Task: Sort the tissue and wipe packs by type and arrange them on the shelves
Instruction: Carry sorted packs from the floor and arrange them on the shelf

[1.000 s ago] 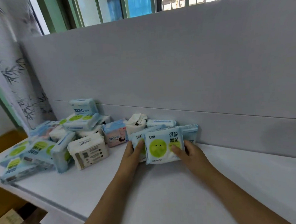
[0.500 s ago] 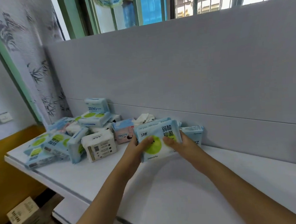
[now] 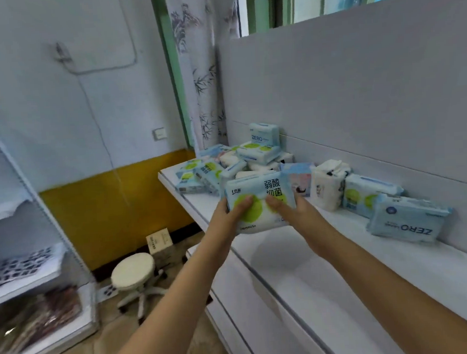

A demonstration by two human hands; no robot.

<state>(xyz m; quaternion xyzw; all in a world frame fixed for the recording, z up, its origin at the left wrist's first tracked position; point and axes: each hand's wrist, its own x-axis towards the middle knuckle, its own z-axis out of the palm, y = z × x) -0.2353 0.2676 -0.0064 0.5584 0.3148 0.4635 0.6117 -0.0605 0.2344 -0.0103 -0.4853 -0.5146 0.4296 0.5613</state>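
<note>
I see both hands gripping one wipe pack (image 3: 258, 200) — pale blue with a green circle — lifted above the white counter (image 3: 341, 255). The left hand (image 3: 230, 218) grips its left side, thumb across the front; the right hand (image 3: 291, 210) grips the right side likewise. Behind it a pile of packs (image 3: 226, 163) sits at the counter's far end against the grey back panel (image 3: 358, 87). A white tissue pack (image 3: 327, 187) stands upright nearer the middle, and a blue ZERO pack (image 3: 408, 222) leans on the panel at right — its lettering upside down. Left of the counter I note a round stool (image 3: 133, 270) on the floor and a shelf unit (image 3: 26, 244).
</note>
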